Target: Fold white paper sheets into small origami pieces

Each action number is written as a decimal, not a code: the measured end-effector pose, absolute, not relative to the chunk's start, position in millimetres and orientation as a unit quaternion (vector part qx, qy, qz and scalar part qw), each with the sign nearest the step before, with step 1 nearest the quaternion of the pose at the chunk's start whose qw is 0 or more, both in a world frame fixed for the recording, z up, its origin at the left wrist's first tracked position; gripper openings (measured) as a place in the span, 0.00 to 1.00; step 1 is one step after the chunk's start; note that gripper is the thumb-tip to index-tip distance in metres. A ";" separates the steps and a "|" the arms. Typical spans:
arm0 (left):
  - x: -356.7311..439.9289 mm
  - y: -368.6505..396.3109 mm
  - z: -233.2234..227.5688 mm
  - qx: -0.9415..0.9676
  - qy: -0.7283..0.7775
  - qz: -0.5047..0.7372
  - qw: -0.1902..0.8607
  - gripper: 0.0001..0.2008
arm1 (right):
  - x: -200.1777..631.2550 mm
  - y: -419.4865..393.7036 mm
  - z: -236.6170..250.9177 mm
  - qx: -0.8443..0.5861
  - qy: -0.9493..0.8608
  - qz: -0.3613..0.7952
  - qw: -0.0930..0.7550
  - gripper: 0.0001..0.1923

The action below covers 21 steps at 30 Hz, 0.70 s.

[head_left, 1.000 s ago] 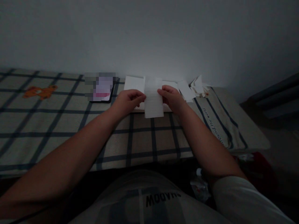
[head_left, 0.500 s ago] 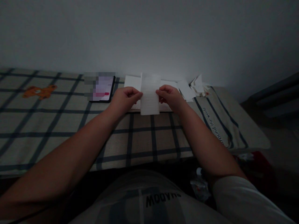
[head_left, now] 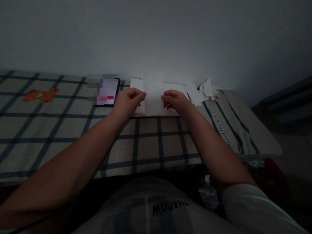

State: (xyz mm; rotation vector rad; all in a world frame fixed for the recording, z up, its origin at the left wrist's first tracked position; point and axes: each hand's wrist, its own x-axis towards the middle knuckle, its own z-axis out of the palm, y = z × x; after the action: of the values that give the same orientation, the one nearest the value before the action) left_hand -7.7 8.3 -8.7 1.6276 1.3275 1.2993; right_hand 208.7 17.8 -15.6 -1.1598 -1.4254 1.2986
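A white sheet of paper [head_left: 153, 94] stands nearly upright between my hands, above the far edge of the checked cloth [head_left: 73, 130]. My left hand [head_left: 128, 102] pinches its left edge and my right hand [head_left: 176, 102] pinches its right edge. Under and behind the sheet lies an open white notebook [head_left: 174, 89] against the wall. The room is dim.
A phone [head_left: 107, 92] with a lit screen lies left of my left hand. A heap of folded white paper pieces [head_left: 203, 91] sits right of the notebook. An orange bear print [head_left: 40, 95] marks the cloth at far left. The cloth's right edge drops off near dark furniture.
The sheet has moved left and away from me, toward the wall, with both hands still holding its edges. Its lower edge now sits close to the notebook.
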 end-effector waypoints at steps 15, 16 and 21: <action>-5.6 5.5 -6.1 0.627 0.490 0.490 0.356 0.03 | 210.6 20.7 -19.6 -0.472 -0.587 0.488 0.440 0.09; -4.8 5.0 -5.8 0.619 0.490 0.495 0.363 0.00 | 210.5 20.6 -19.5 -0.475 -0.585 0.488 0.441 0.09; -3.3 4.7 -3.1 0.592 0.509 0.498 0.377 0.03 | 208.9 17.8 -16.2 -0.482 -0.571 0.508 0.428 0.06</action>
State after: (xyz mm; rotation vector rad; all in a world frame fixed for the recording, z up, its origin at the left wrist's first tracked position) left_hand -3.3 4.7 -3.1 1.5140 1.3006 1.2746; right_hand 208.9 17.8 -16.2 -1.2041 -1.4260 1.2679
